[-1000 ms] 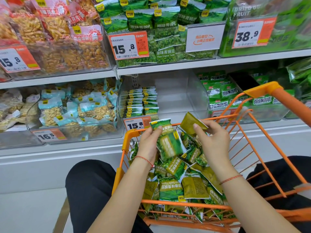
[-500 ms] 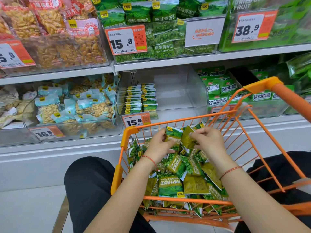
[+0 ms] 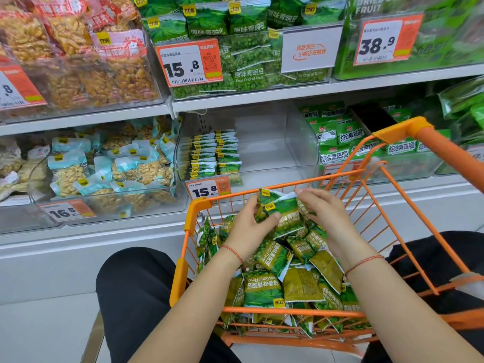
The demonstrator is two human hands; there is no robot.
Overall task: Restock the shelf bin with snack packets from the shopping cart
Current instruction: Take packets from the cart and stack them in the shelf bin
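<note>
Both hands, left hand [image 3: 248,226] and right hand [image 3: 324,213], pinch a small stack of packets [image 3: 281,205] over the cart [image 3: 199,205]; the half-filled bin [image 3: 301,142] lies straight ahead, slightly higher, equally near either hand.

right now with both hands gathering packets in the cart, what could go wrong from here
The left hand and right hand grip several green packets loosely together above the orange cart, so one may slip back onto the pile. The clear shelf bin holds two neat upright rows at its left side; a carelessly dropped handful could topple them.
</note>
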